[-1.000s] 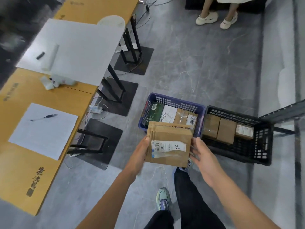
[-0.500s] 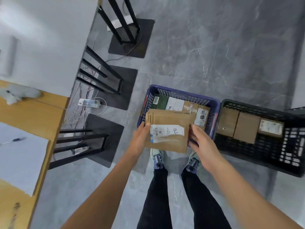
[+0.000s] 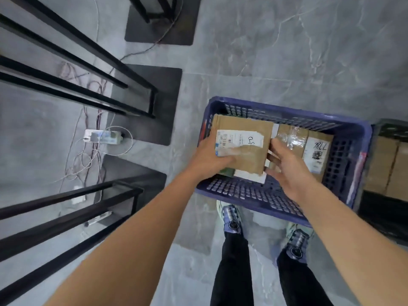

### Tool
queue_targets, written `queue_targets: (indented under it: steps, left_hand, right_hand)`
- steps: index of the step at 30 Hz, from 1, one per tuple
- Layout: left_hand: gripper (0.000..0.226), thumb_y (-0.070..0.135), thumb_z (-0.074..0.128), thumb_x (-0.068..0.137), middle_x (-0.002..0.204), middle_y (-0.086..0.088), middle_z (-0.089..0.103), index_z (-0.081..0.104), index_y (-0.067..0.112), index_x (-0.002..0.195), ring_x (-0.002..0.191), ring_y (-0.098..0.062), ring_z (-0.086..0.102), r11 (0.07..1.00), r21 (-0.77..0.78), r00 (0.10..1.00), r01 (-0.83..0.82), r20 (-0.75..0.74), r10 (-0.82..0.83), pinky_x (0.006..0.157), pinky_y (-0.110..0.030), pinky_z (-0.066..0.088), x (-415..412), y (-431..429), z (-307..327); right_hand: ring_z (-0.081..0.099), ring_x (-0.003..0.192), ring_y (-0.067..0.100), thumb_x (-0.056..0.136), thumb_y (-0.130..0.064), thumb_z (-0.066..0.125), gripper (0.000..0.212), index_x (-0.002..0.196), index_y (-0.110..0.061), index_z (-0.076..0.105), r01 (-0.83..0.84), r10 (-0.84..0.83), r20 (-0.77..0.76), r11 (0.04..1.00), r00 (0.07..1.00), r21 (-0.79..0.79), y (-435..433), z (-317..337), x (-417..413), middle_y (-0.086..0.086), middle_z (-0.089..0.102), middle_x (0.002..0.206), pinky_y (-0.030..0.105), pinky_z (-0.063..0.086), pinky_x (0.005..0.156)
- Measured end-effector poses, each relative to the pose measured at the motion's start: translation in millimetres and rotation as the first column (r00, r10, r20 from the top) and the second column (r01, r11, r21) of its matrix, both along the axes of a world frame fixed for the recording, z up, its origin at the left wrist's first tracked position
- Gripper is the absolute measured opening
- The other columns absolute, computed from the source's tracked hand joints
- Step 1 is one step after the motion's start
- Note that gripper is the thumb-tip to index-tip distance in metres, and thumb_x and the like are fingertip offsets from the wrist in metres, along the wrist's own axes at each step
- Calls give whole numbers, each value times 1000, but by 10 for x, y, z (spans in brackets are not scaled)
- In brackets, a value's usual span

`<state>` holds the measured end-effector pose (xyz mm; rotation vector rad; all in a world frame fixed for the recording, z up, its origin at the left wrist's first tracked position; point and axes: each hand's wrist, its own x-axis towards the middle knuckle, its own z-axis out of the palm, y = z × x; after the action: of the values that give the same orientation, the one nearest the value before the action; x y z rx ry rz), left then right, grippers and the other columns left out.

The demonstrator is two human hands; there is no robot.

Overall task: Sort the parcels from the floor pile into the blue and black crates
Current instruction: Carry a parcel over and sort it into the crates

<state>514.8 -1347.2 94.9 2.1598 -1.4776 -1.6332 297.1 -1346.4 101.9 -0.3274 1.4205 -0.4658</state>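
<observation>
Parcel (image 3: 242,146) sits low in blue crate (image 3: 247,192), centre-right of frame. Left hand (image 3: 210,161) grips its left edge, right hand (image 3: 289,171) its right, fingers curled. Stiff cardboard, probably light; opposite edges hold best.

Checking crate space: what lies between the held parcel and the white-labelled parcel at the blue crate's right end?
A brown parcel wrapped in shiny tape, seen in the head view, between the held parcel and the white-labelled parcel.
</observation>
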Motion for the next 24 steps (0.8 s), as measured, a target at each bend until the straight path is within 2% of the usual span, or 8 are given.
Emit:
queue_targets:
  steps: [1, 3, 5, 6, 9, 11, 18, 24]
  left_hand:
    - [95, 56, 80, 66, 143, 13, 58, 32, 45, 149, 129, -14, 58, 999, 10, 997, 48, 63, -49, 103, -46, 54, 59, -67, -174]
    - [122, 61, 83, 61, 158, 1, 38, 13, 43, 159, 142, -25, 43, 984, 28, 968, 177, 177, -180, 111, -51, 46, 133, -196, -419]
    - [129, 46, 86, 73, 167, -9, 11, -7, 33, 162, 151, -32, 24, 945, 82, 908, 316, 264, -327, 119, -50, 36, 187, -302, -561]
    - [128, 41, 85, 77, 167, -12, 7, -10, 28, 162, 152, -34, 22, 916, 78, 858, 394, 327, -397, 118, -48, 36, 221, -355, -641]
    - [118, 34, 82, 79, 155, -15, 25, 0, 24, 163, 138, -34, 36, 838, 27, 705, 546, 525, -477, 104, -45, 40, 242, -487, -784]
    - [109, 29, 82, 77, 149, -14, 31, 12, 24, 161, 133, -32, 37, 808, 0, 643, 589, 606, -468, 101, -44, 40, 250, -515, -875]
    - [85, 15, 80, 70, 148, -8, 36, 42, 22, 146, 125, -30, 42, 768, -68, 553, 637, 735, -394, 92, -44, 40, 328, -466, -1079]
    - [81, 23, 90, 60, 138, -4, 42, 54, 26, 133, 129, -30, 38, 714, -8, 411, 700, 822, -394, 98, -49, 35, 323, -517, -1153]
  right_hand:
    - [62, 123, 6, 111, -46, 44, 35, 137, -32, 63, 10, -10, -7, 1000, 1000, -2, -76, -125, 50, -15, 70, 130, 37, 53, 96]
    - [65, 117, 5, 110, -46, 46, 33, 132, -32, 66, 18, -18, -13, 1000, 1000, -8, -218, -332, 129, -17, 73, 122, 36, 54, 93]
    - [67, 115, 6, 107, -47, 53, 33, 132, -31, 66, 2, -3, -23, 1000, 1000, -20, -352, -508, 196, -17, 74, 121, 35, 54, 92]
    - [67, 116, 6, 105, -48, 56, 35, 133, -31, 66, -6, 6, -27, 1000, 1000, -28, -415, -576, 231, -16, 73, 123, 34, 54, 91]
    - [68, 114, 7, 106, -46, 55, 33, 134, -31, 64, -24, 23, -40, 999, 999, -40, -546, -767, 311, -13, 73, 123, 31, 54, 87]
    - [69, 113, 10, 108, -40, 53, 31, 135, -28, 63, -21, 19, -58, 999, 998, -35, -576, -884, 360, -11, 74, 122, 31, 55, 86]
    - [68, 111, 5, 106, -20, 52, 35, 137, -32, 62, -80, 77, -48, 994, 996, -72, -527, -1084, 430, -14, 74, 124, 32, 54, 97]
    - [61, 124, 10, 94, -14, 58, 70, 159, -31, 40, -131, 129, -51, 991, 990, -23, -510, -1280, 430, -13, 62, 144, 41, 47, 112]
